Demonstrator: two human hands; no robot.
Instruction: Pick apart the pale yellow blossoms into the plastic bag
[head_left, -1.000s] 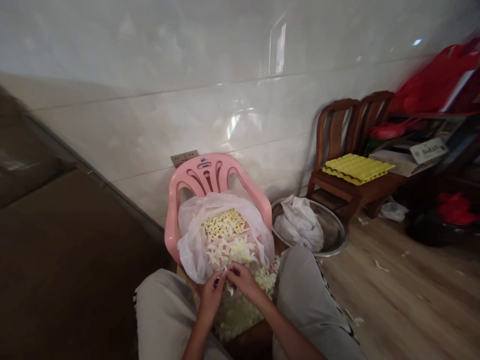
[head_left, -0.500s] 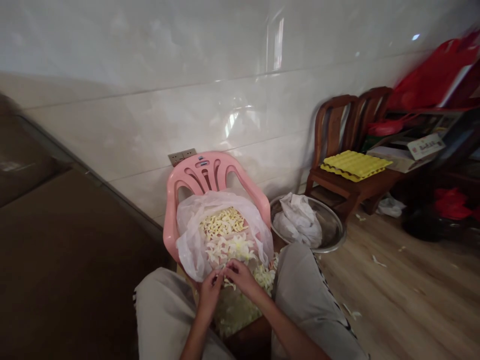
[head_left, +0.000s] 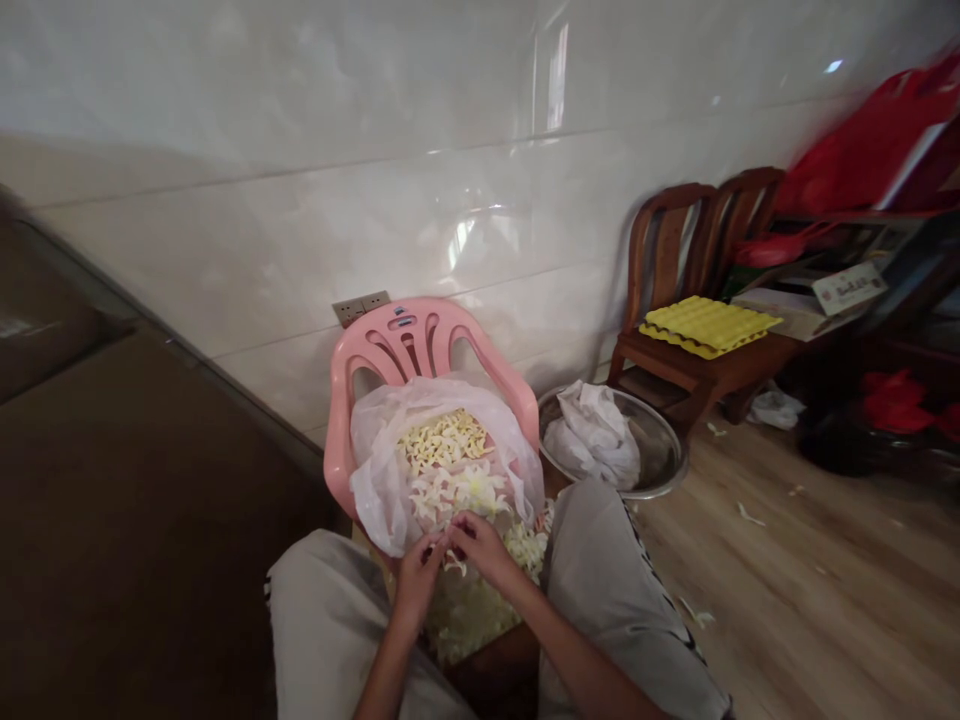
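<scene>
My left hand (head_left: 417, 572) and my right hand (head_left: 481, 550) meet fingertip to fingertip, both closed in a pinch. Between them is a small white flower (head_left: 455, 566), its pale petals showing under the fingers; the rest is hidden. Just beyond lies an open, thin white plastic bag (head_left: 381, 508) on the seat of a pink plastic chair (head_left: 342, 410). Inside it, loose white flowers (head_left: 461, 490) lie nearest me, with a pile of small pale-yellow pieces (head_left: 444, 440) behind. Below my hands, between the knees, more whitish petals (head_left: 527, 550) are heaped.
A metal basin (head_left: 660, 470) holding a crumpled white bag (head_left: 592, 435) stands right of the chair. Yellow egg trays (head_left: 709, 325) sit on a wooden chair (head_left: 667, 245) near a cardboard box (head_left: 847, 290). Stray petals dot the wooden floor (head_left: 780, 560). A tiled wall (head_left: 300, 240) rises behind.
The view has shifted slightly, so the scene sits a little higher and further left. My fingers stay together at the flower, with only a small movement.
</scene>
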